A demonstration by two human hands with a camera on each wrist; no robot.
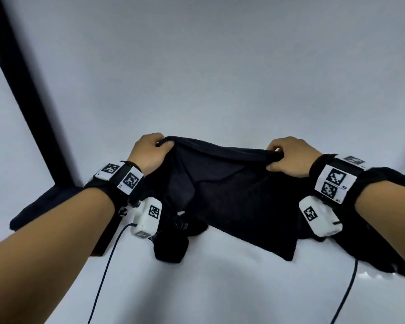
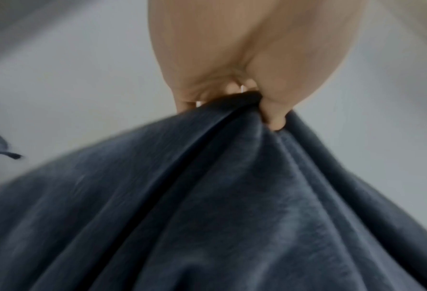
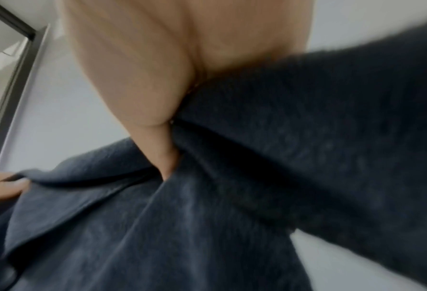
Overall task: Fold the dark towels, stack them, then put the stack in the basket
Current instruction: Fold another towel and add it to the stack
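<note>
I am holding one dark towel (image 1: pixel 232 195) up over the white surface (image 1: pixel 220 78). My left hand (image 1: pixel 150 150) has its fingers curled tight round one top corner, and my right hand (image 1: pixel 288 157) has its fingers curled tight round the other top corner. The top edge runs between my hands and sags a little in the middle. The rest of the towel hangs down, and its low end seems to rest on the surface. It looks bunched and uneven there. Left of the towel a flat dark cloth (image 1: pixel 45 206) lies on the surface, maybe one already folded, but I cannot tell for sure. More dark cloth (image 1: pixel 384 253) lies to the right of the towel. I see no basket. I think I am just starting the fold on this towel. To do it well, I should pull my hands apart until the top edge is straight. Then I should shake out the lumps and lay the towel flat before I bring the corners together. If I fold it while it sags, the edges may not line up.
</note>
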